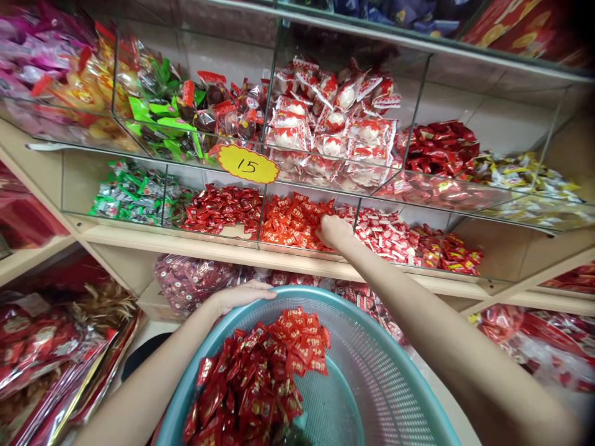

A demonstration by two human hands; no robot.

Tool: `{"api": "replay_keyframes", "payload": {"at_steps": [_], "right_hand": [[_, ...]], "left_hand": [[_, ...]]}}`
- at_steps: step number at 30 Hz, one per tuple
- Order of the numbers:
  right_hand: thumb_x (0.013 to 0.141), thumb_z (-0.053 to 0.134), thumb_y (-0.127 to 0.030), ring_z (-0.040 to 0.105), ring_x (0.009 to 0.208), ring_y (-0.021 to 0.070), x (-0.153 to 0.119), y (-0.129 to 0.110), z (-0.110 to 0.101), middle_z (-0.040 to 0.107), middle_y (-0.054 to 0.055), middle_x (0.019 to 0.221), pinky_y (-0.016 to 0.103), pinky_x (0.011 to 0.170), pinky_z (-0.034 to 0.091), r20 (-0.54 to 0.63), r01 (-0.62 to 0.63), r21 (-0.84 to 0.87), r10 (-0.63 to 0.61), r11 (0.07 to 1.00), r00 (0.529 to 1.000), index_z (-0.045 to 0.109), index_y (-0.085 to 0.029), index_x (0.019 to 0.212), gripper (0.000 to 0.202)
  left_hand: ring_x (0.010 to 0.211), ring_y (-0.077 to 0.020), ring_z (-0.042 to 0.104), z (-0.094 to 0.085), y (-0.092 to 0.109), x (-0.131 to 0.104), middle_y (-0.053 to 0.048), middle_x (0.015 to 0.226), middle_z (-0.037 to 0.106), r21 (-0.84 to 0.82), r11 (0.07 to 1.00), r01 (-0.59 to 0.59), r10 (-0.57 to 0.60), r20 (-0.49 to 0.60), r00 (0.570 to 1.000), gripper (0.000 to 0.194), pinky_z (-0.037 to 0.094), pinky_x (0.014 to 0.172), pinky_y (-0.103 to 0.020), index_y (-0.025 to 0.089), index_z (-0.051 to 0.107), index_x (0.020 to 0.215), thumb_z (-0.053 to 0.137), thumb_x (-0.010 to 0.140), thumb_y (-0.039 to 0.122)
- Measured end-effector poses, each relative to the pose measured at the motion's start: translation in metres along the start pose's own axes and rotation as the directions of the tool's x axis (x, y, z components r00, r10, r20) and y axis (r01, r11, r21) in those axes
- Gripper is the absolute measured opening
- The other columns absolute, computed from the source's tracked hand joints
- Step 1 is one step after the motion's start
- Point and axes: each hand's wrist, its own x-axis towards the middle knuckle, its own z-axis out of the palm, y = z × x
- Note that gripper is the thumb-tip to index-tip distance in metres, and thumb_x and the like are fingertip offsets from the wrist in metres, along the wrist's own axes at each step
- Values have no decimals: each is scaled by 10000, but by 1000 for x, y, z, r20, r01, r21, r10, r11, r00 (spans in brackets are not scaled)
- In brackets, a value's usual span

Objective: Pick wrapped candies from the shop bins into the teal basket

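Note:
My left hand (pixel 246 295) grips the far rim of a round teal plastic basket (pixel 395 347), its fingers along the edge. Inside the basket, a heap of dark red wrapped candies (pixel 246 390) lies to the left, with orange-red wrapped candies (pixel 302 337) on top at the far side. My right hand (pixel 335 232) reaches into a clear shelf bin of orange-red wrapped candies (pixel 292 220). That hand is closed like a fist, knuckles up, at the right side of the pile. Its fingertips and anything in them are hidden.
Clear dividers separate neighbouring bins of dark red candies (pixel 223 207), red-and-white candies (pixel 385 235) and green-wrapped candies (pixel 132 192). Above stands another row with larger white-and-red sweets (pixel 332 133). A yellow tag (pixel 248 164) reading 15 hangs on the upper ledge. Bagged goods (pixel 193 282) sit below.

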Motion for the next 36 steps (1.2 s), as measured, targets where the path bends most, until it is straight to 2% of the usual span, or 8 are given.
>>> {"api": "replay_keyframes", "payload": {"at_steps": [5,14,18,22,24,27,30,36], "right_hand": [[755,530,-216,594,937,285,9,3,3,611,213,1020,361,727,467,37,-32,7,32,999,999,612,-97,1027,307],[730,592,-263,571,982,270,9,-5,-6,600,203,1044,336,757,457,65,-85,34,83,996,994,592,-98,1055,364],[745,560,-265,581,936,256,-13,-1,-28,602,188,1014,311,729,441,10,-29,-2,29,1000,1000,585,-112,1017,313],[779,488,-327,587,811,229,-62,17,-39,621,132,871,287,634,401,-67,111,16,-110,994,992,550,-132,994,297],[792,452,-353,574,707,187,-94,29,-30,617,82,772,258,579,359,-25,176,111,-174,978,984,536,-155,989,292],[787,455,-369,536,600,141,-142,43,1,599,40,701,233,522,300,163,209,255,-255,944,953,526,-177,956,266],[793,451,-337,563,661,170,-177,49,38,604,48,709,245,524,282,326,174,205,-234,963,916,520,-178,930,220],[835,401,-315,608,737,233,-195,46,71,632,98,802,279,533,284,394,175,74,-190,982,899,498,-152,941,217]], "left_hand": [[763,-181,607,-2,-2,3,-49,907,682,7,1000,6,-6,34,999,463,443,676,-255,160,651,1003,602,679,488],[968,-221,571,0,0,3,-59,1120,610,52,996,73,-69,-89,994,535,436,775,-256,168,628,1047,647,627,499],[957,-218,577,-1,-2,4,-66,1121,609,40,996,78,-75,-81,994,537,439,777,-264,170,623,1056,647,632,499],[867,-199,605,0,-4,6,-60,1037,647,-23,998,61,-61,-12,998,512,450,742,-268,172,625,1050,638,648,488],[844,-195,609,0,-5,6,-61,1016,653,-39,998,52,-52,-1,999,506,451,737,-273,167,627,1046,636,651,484],[847,-192,608,1,-6,5,-56,1018,651,-54,998,37,-37,15,999,480,453,727,-272,175,626,1050,627,669,467],[869,-193,603,1,-6,5,-52,1049,640,-51,998,42,-42,5,999,466,451,726,-267,184,622,1058,629,675,449],[902,-204,594,1,-7,5,-64,1087,624,-29,998,63,-64,-29,998,515,445,750,-272,173,608,1087,636,660,460]]}}
